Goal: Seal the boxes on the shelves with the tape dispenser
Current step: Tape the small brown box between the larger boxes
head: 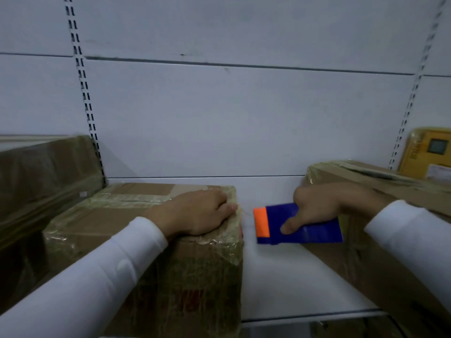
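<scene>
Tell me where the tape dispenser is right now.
The tape dispenser is in the right hand, right of centre in the head view, over the white shelf in the gap between two boxes.

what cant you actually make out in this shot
Head view only:
- Tape dispenser: the right hand covers its top, so the roll and blade are hidden.
- Left hand hides the top corner of the middle box under it.
- Right box: sleeve and picture edge cut it off.
- Yellow package: label too small and blurred to read.
- Left box: blurred and cut off by the left edge.
</scene>
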The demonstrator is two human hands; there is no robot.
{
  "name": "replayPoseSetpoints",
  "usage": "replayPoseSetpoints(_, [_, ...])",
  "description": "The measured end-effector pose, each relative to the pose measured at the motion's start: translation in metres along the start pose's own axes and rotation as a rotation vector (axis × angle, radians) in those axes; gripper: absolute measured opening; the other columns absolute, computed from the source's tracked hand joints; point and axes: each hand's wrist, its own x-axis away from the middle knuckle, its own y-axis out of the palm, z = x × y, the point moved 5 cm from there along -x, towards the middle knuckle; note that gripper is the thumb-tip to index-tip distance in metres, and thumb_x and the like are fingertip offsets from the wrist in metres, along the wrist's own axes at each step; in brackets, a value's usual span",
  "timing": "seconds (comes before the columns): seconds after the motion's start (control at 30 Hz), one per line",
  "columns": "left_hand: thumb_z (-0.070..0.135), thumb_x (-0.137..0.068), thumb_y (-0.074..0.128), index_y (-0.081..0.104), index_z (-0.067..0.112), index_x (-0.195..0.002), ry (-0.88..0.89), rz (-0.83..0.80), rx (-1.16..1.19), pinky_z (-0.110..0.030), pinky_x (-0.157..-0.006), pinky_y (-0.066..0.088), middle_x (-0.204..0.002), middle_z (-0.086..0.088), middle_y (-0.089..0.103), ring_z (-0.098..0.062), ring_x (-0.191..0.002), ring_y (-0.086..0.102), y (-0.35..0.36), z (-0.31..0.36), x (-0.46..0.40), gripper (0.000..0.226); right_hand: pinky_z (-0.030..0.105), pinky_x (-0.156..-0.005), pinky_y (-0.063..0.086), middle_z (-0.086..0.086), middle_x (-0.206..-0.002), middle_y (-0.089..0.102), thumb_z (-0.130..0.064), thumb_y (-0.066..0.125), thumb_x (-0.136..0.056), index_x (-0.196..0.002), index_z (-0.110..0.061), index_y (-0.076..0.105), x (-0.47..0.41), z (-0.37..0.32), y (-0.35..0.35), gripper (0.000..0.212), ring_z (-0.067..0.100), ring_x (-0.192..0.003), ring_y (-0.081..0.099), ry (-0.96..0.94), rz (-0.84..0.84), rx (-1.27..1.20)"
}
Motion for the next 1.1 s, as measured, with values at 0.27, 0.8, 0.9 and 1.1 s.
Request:
replayPoseSetpoints(0.27, [0.047,-0.098,0.032,0.051,0.021,-0.086,0.018,0.052,0.005,-0.036,-0.088,0.042,-0.100,-0.002,0.060,-0.019,-0.095,0.055,-0.002,-0.001,0.006,0.034,0.021,-0.045,0.033,-0.004,-0.045,0.052,-0.066,0.070,-0.076,-0.059,-0.015,0.054,0.002,0.008,0.023,0.057,0.005,-0.038,0.046,0.001,0.190,-0.225])
replayPoseSetpoints(0.8, [0.044,-0.086,0.057,0.062,0.016,-0.094,-0.330,0.023,-0.132,-0.028,-0.077,0.043,-0.093,-0.001,0.062,-0.023,-0.094,0.060,-0.001,0.049,-0.008,0.030,0.013,-0.046,0.037,0.001,-0.053,0.065,-0.058,0.070,-0.079,-0.060,-0.015,0.060,0.067,0.073,0.036,0.047,0.007,-0.043,0.056,-0.262,0.359,-0.644])
replayPoseSetpoints(0.9, [0.044,-0.089,0.055,0.044,0.028,-0.141,-0.246,-0.037,-0.002,-0.033,-0.108,0.035,-0.142,0.004,0.048,-0.018,-0.128,0.046,0.005,0.059,0.005,0.055,0.017,-0.049,0.038,0.007,-0.055,0.066,-0.064,0.069,-0.069,-0.058,-0.015,0.062,0.077,0.086,0.038,0.051,0.013,-0.047,0.057,-0.312,0.319,-0.719])
replayPoseSetpoints(1.1, [0.065,-0.088,0.045,0.014,0.039,-0.150,-0.226,-0.037,-0.156,-0.041,-0.118,0.016,-0.160,0.003,0.014,-0.020,-0.145,0.015,0.016,0.060,0.026,0.074,0.019,-0.051,0.039,0.003,-0.057,0.065,-0.058,0.069,-0.076,-0.059,-0.019,0.058,0.101,0.088,0.041,0.043,0.014,-0.051,0.059,-0.397,0.254,-0.698])
